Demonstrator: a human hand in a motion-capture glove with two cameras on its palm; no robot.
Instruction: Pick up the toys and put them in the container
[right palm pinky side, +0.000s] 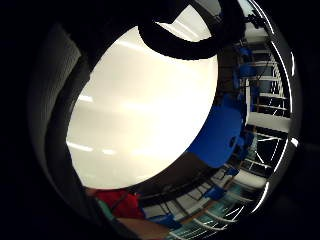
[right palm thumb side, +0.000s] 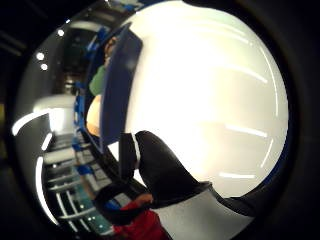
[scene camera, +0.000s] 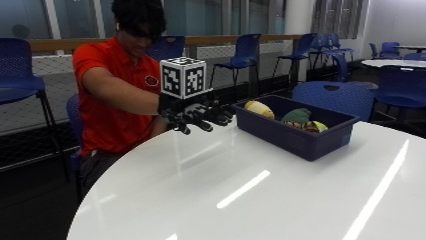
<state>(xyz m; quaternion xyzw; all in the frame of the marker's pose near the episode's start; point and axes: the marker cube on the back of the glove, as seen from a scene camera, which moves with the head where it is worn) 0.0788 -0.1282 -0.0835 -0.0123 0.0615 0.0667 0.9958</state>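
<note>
- Bench (scene camera: 266, 200) comes first as the largest thing: a round white top (glossy enough to mirror the ceiling lights) that carries the container near its far edge, within the seated person's reach. No toy shows on the bare surface in the outside view.
- Container (scene camera: 297, 129), a dark blue rectangular tub, sits on the bench just beside the gloved hand; its open top faces up so toys can be dropped in from above.
- Right hand (scene camera: 200, 115) hovers above the bench, close to the container's near end, palm turned down. Its fingers are loosely spread and slightly bent, and nothing is between them. Both palm views look down on plain white bench, with the blue tub wall at one side in the thumb-side view.
- Toys (scene camera: 296, 119) already lie inside the container: a tan rounded one toward the person's end, a green one and a yellowish one further along (exact kinds are too small to tell). By my judgement the task is near done or done, since none remain outside.
</note>
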